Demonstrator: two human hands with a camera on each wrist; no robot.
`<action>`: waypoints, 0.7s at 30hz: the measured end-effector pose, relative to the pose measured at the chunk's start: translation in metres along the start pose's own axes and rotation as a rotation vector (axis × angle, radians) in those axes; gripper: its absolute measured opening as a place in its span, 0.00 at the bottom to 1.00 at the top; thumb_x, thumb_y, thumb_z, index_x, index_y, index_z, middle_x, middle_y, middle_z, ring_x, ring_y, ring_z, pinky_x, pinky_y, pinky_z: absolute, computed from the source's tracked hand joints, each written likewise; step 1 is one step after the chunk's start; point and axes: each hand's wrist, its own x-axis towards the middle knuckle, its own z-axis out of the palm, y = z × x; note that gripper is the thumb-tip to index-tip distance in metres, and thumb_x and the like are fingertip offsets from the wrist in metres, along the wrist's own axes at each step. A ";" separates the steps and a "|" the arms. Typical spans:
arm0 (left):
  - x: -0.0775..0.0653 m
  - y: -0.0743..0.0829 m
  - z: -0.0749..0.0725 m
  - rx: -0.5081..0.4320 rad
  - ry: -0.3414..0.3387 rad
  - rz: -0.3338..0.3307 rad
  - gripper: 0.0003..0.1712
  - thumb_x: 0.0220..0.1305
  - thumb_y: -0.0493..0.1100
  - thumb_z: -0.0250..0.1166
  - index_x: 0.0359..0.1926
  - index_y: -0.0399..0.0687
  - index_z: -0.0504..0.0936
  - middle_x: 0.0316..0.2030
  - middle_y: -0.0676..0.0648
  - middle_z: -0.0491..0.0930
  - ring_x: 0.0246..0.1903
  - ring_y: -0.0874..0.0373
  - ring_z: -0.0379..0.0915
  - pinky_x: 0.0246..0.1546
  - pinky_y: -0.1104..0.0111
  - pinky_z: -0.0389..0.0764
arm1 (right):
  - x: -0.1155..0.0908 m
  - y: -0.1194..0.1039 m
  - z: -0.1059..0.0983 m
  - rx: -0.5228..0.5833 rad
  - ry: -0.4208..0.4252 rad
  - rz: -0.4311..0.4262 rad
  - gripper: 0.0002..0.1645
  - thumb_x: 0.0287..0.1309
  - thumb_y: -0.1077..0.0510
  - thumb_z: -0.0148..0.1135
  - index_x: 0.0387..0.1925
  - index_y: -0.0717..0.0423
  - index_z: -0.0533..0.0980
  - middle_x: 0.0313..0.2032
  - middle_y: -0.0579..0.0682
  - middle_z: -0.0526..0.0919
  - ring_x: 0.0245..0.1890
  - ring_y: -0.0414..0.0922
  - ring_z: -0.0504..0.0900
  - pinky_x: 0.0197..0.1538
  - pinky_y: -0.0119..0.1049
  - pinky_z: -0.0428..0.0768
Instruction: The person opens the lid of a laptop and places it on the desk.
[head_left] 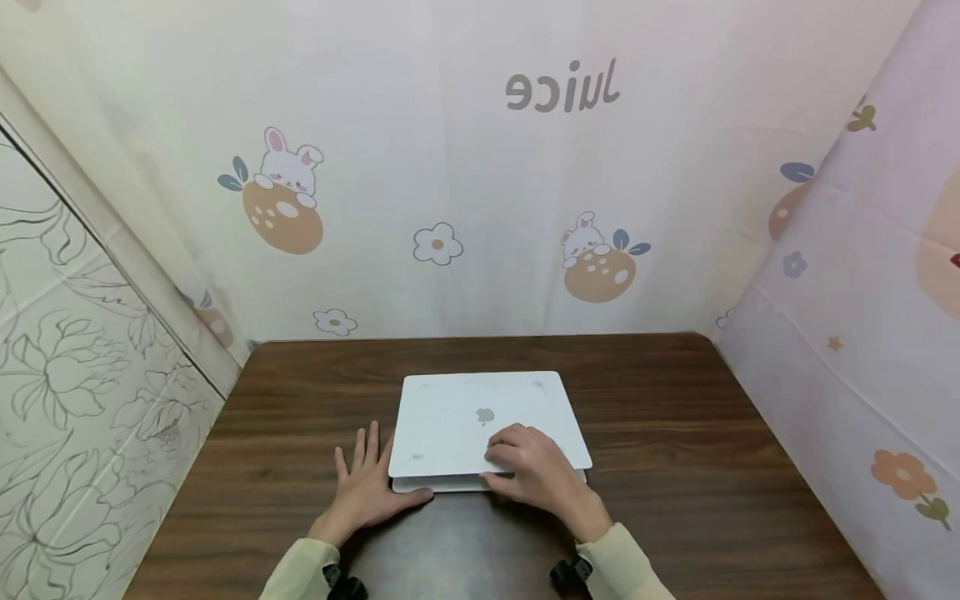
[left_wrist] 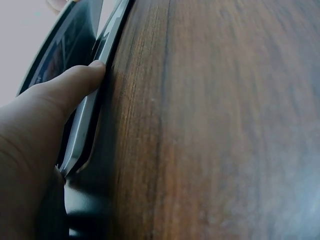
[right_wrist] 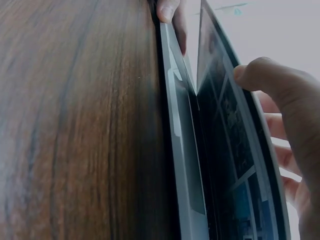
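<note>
A silver laptop (head_left: 450,417) with an apple logo lies on the wooden table, its lid raised a little off the base. My right hand (head_left: 536,471) pinches the lid's front edge, thumb underneath and fingers on top. In the right wrist view the lit screen (right_wrist: 240,145) shows behind that thumb. My left hand (head_left: 367,487) is spread at the laptop's front left corner, fingers straight along its left side. Its thumb (left_wrist: 75,82) rests on the front edge of the base (left_wrist: 90,110).
The brown wooden table (head_left: 660,467) reaches back to a printed curtain (head_left: 495,183). More patterned cloth (head_left: 847,350) hangs at the right, and a panel with flower line drawings (head_left: 82,400) stands at the left.
</note>
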 end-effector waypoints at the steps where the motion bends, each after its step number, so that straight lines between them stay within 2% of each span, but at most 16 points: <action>1: 0.000 0.000 0.000 0.003 -0.004 -0.003 0.74 0.44 0.85 0.66 0.83 0.51 0.52 0.82 0.33 0.37 0.81 0.32 0.28 0.71 0.28 0.25 | 0.000 0.000 0.000 -0.004 0.007 0.003 0.09 0.51 0.50 0.80 0.31 0.46 0.87 0.38 0.39 0.86 0.41 0.38 0.83 0.43 0.35 0.84; 7: 0.000 0.003 -0.004 0.037 -0.044 -0.027 0.73 0.45 0.85 0.65 0.83 0.53 0.50 0.82 0.34 0.35 0.81 0.33 0.26 0.71 0.28 0.26 | -0.005 0.003 0.002 -0.005 0.086 -0.031 0.10 0.48 0.51 0.82 0.29 0.46 0.86 0.36 0.40 0.85 0.38 0.38 0.83 0.40 0.35 0.83; 11: 0.000 0.003 -0.004 0.038 -0.037 -0.027 0.74 0.45 0.86 0.65 0.83 0.52 0.51 0.82 0.34 0.35 0.81 0.33 0.27 0.71 0.29 0.27 | -0.004 0.003 0.004 0.032 0.134 -0.068 0.10 0.47 0.55 0.83 0.28 0.48 0.86 0.35 0.41 0.86 0.37 0.38 0.83 0.40 0.35 0.83; 21: 0.001 -0.001 -0.001 0.042 -0.043 -0.031 0.74 0.44 0.86 0.64 0.83 0.51 0.52 0.82 0.34 0.35 0.81 0.33 0.27 0.72 0.30 0.26 | -0.001 0.004 0.002 0.074 0.142 -0.096 0.09 0.47 0.57 0.83 0.27 0.49 0.86 0.34 0.42 0.86 0.36 0.38 0.84 0.41 0.34 0.83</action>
